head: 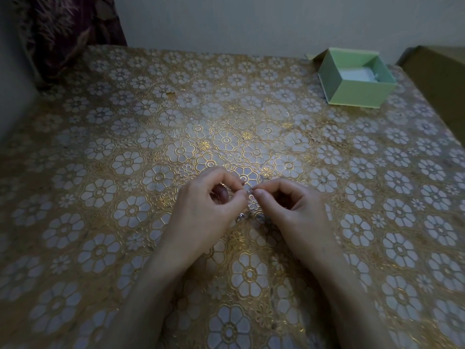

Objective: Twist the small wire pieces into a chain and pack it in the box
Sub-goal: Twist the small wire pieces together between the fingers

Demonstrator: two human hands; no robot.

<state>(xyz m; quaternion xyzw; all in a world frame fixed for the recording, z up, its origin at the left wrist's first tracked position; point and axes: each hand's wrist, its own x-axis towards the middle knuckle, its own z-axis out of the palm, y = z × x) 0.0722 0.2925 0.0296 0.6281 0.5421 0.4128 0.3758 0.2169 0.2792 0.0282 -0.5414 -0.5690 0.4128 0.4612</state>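
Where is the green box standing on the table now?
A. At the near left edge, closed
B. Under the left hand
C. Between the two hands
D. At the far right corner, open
D: the green box stands open at the far right of the table, well apart from the left hand and the right hand.

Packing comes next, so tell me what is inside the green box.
The green box stands open at the table's far right. Inside shows a pale lining with a small whitish bit near its right wall. The near wall hides the front of the floor. No chain in it.
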